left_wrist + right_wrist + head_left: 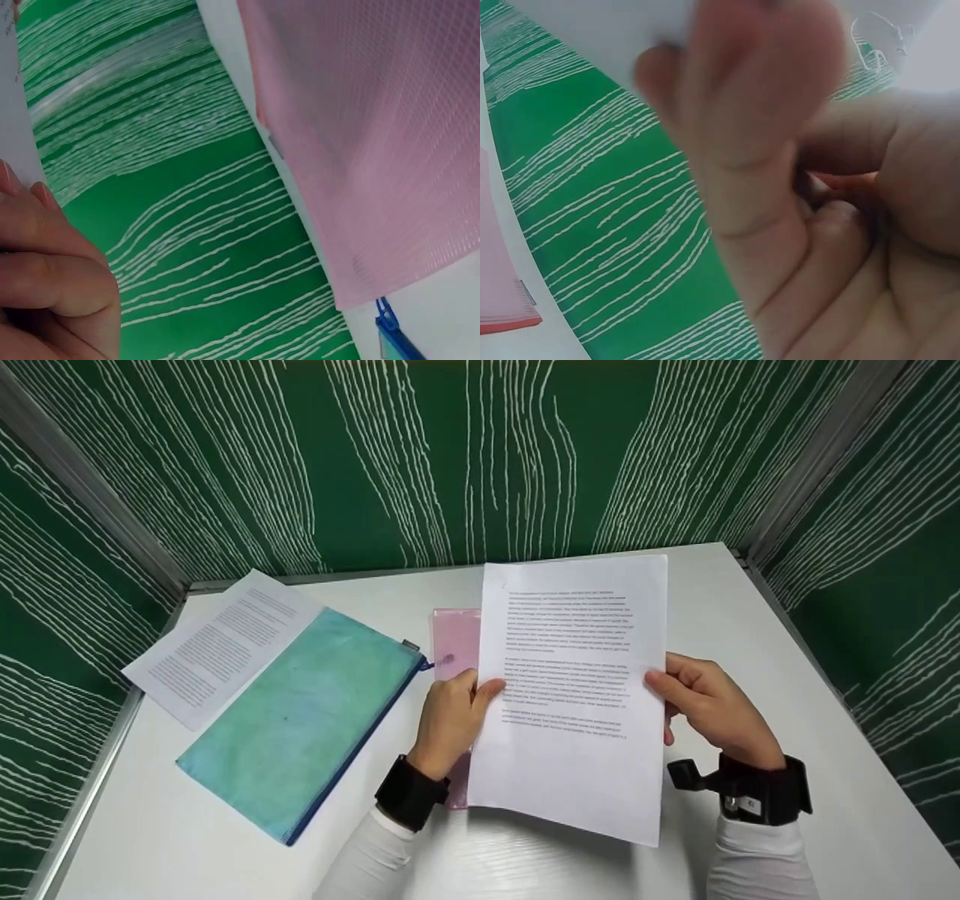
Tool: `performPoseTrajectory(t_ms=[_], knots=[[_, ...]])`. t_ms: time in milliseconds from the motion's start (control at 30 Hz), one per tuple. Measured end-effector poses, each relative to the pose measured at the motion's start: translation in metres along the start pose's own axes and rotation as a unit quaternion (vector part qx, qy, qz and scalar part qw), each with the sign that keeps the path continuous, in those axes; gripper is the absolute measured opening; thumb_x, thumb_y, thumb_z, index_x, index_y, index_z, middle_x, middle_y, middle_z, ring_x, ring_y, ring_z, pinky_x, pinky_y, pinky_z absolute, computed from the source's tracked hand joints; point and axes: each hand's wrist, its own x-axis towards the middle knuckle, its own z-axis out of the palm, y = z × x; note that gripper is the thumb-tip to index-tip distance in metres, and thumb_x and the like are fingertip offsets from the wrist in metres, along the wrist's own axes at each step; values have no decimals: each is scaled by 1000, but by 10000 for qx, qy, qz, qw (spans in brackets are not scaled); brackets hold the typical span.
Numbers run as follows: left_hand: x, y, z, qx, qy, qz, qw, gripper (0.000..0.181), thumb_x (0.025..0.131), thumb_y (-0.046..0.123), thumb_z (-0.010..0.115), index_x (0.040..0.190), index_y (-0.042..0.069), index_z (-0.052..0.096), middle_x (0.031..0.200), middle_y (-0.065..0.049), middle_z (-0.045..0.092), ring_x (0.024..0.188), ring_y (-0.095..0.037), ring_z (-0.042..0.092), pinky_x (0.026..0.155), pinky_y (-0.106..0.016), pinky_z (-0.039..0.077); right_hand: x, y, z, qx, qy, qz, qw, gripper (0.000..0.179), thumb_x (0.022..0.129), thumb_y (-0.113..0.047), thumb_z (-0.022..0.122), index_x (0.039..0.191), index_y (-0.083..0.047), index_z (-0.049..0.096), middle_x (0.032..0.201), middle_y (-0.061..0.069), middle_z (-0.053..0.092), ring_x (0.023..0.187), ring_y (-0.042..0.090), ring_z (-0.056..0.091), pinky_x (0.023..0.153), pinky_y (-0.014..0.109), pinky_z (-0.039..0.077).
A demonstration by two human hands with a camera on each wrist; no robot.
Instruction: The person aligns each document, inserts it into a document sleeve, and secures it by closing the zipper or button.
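A printed sheet of paper (570,780) is held up in front of the body, its text facing me. My left hand (452,718) pinches its left edge, thumb on the printed face and fingers behind. On the opposite edge my right hand (709,701) pinches it the same way, thumb in front. Behind the paper lies a pink pouch (456,634), mostly hidden in the head view. It shows larger in the left wrist view as a pink mesh pouch (375,150). Curled fingers of the left hand (52,277) appear at that view's left.
To the left lies a green zip pouch (300,720) with a dark blue zipper edge. Another printed sheet (225,649) lies partly under it. The white table (810,720) is bounded by green panels (622,450) with white wavy lines.
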Motion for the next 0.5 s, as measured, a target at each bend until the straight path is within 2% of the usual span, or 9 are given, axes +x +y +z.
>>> performPoseTrajectory(t_ms=[133,267,400,500], knots=[[2,-2,6,172,44,-132,9998,40,90,39,54,64,9,48,50,6,35,44,-6,38,41,-20,27,0,2,-2,21,-44,6,10000,34,99,-15,40,128,2,46,97,23,64,43,29,54,40,36,45],[0,1,12,669,-25,-338,9972,30,93,30,53,72,8,51,54,1,47,49,-12,47,44,-24,34,-1,3,-5,-51,133,147,9998,35,99,-17,40,127,4,46,95,21,65,42,29,54,37,34,43],[-5,8,17,1156,-435,-618,9904,18,94,22,51,82,8,53,58,-2,53,53,-17,54,46,-27,38,-4,3,-11,-163,636,360,9972,38,98,-22,42,125,5,47,94,18,66,42,27,52,35,32,41],[-10,16,23,1287,-755,-581,9871,16,93,21,52,88,7,54,59,-1,53,53,-16,53,46,-26,39,-5,4,-16,-339,1221,395,9912,38,98,-23,42,120,8,49,88,16,66,42,26,51,37,31,41]])
